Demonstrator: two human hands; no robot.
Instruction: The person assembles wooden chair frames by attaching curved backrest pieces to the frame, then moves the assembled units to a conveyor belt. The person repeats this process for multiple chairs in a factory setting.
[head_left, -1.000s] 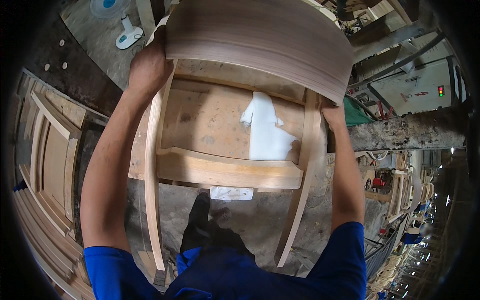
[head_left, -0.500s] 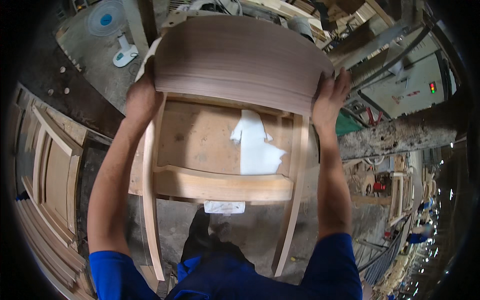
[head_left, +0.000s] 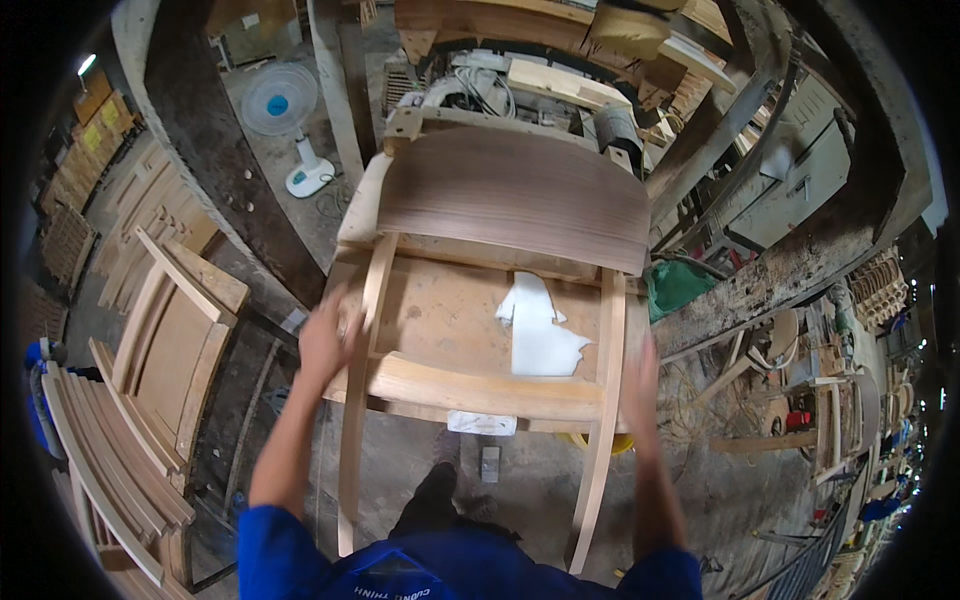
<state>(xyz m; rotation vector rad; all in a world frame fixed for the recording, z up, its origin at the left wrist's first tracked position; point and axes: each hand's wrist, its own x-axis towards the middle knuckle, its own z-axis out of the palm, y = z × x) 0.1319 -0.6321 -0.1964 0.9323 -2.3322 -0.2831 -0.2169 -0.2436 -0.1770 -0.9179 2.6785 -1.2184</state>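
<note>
An unfinished wooden chair frame lies on a plywood workbench (head_left: 450,315), with its dark curved backrest panel (head_left: 510,195) at the far end and a pale cross rail (head_left: 470,390) nearer to me. Its two long legs (head_left: 600,450) hang over the bench's front edge. My left hand (head_left: 328,342) is beside the left leg with its fingers spread and is blurred. My right hand (head_left: 640,378) is flat just outside the right leg and grips nothing. A torn white paper (head_left: 540,335) lies on the bench under the frame.
Stacked chair parts and frames (head_left: 150,360) fill the left side. A white floor fan (head_left: 282,108) stands at the back left. A green bag (head_left: 675,285) sits right of the bench, and more chair pieces (head_left: 830,400) and machines stand beyond it. My feet (head_left: 440,490) are on the concrete floor.
The frame, held up by its backrest before, now rests on the bench. Both hands have let go of the backrest corners and moved down toward me along the legs.
</note>
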